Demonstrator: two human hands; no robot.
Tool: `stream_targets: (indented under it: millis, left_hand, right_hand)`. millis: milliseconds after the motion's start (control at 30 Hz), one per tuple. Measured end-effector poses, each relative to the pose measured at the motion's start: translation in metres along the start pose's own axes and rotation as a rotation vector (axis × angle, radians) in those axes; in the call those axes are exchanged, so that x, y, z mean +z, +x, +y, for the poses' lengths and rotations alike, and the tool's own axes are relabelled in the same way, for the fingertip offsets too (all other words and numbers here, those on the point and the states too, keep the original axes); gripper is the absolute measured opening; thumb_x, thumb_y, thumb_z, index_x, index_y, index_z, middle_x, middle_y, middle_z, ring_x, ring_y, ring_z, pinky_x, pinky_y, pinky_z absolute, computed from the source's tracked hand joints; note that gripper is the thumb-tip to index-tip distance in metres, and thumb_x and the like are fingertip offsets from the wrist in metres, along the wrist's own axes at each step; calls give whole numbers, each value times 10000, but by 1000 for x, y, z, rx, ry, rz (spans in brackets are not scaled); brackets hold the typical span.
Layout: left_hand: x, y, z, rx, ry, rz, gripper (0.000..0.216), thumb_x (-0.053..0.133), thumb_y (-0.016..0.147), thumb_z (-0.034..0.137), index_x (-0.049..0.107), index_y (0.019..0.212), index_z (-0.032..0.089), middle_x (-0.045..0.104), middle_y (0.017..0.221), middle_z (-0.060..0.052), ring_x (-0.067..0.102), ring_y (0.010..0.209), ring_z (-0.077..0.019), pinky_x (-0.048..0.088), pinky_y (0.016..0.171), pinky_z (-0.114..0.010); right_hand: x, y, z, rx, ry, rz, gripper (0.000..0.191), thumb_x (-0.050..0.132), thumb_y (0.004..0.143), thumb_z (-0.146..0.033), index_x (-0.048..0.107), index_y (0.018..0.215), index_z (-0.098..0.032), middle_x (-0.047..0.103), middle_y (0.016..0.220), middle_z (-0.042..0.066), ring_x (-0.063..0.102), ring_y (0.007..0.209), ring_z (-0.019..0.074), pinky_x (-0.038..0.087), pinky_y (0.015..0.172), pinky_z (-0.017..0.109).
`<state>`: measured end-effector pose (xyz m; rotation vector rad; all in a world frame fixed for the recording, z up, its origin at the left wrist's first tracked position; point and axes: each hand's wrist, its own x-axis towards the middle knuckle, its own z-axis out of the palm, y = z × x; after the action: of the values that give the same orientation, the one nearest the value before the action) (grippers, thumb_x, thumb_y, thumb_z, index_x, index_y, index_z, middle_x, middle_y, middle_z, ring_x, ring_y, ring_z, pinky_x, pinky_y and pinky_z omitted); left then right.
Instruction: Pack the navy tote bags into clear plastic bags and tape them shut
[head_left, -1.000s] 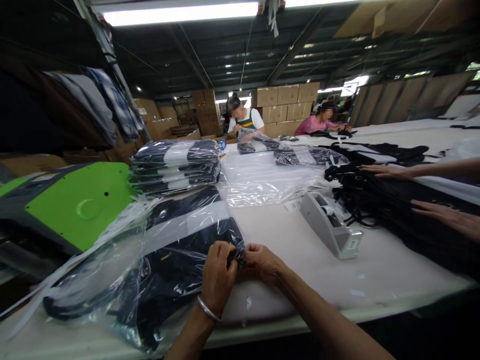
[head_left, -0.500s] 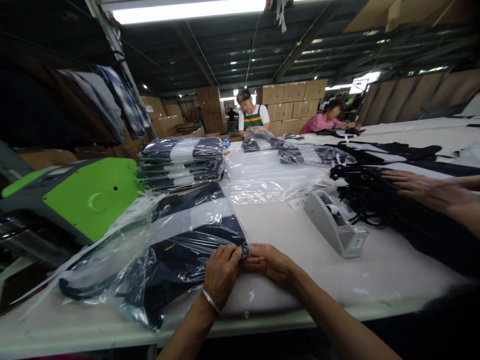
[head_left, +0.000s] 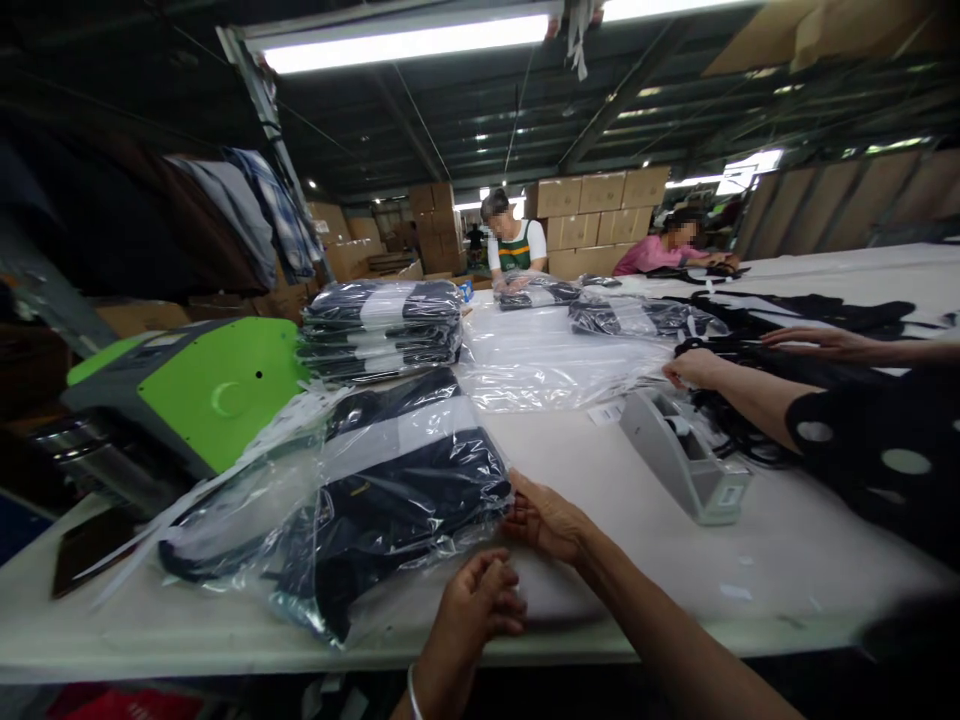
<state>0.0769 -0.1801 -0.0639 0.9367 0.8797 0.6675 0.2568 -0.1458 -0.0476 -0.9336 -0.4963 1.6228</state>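
A dark garment in a clear plastic bag [head_left: 390, 490] lies on the white table [head_left: 585, 470] in front of me. My right hand [head_left: 544, 520] touches the bag's right edge, fingers pinching the plastic. My left hand [head_left: 476, 605] hovers just below the bag near the table's front edge, fingers loosely curled with nothing in them. A silver bracelet sits on that wrist.
A grey tape dispenser [head_left: 686, 455] stands to the right. A co-worker's hands [head_left: 694, 368] reach over black garments [head_left: 757, 430] at right. A stack of bagged garments [head_left: 382, 328] and empty bags [head_left: 555, 365] lie behind. A green machine [head_left: 217, 385] is at left. Two people work at the far end.
My left hand has let go of the bag's corner and pulled back toward me. The right hand stays on the bag. The co-worker's arm has reached toward the tape dispenser.
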Motion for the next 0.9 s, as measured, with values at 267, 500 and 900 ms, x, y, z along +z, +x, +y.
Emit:
stream_targets:
  millis: [267, 500, 900]
  left_hand:
    - [11, 26, 23, 6, -412, 171, 428, 907, 644, 338, 713, 967, 136, 722, 1104, -138, 709, 840, -193, 586, 660, -265]
    - [24, 45, 15, 92, -413, 392, 312, 883, 641, 208, 714, 890, 127, 760, 904, -86, 699, 665, -157, 509, 507, -214]
    - [19, 46, 15, 190, -225, 403, 608, 896, 570, 522, 727, 968, 94, 767, 927, -142, 714, 691, -211, 488, 503, -232]
  right_hand:
    - [11, 2, 1, -37, -52, 47, 410, 879, 607, -399, 623, 802, -146, 679, 694, -6, 612, 589, 116, 489, 592, 251]
    - [12, -1, 0, -67, -115, 25, 425, 872, 607, -399, 611, 819, -138, 678, 739, 3, 604, 597, 114, 482, 586, 261]
    - [22, -4, -1, 6, -60, 47, 351, 787, 597, -344, 613, 845, -166, 682, 761, 0, 604, 648, 147, 473, 575, 276]
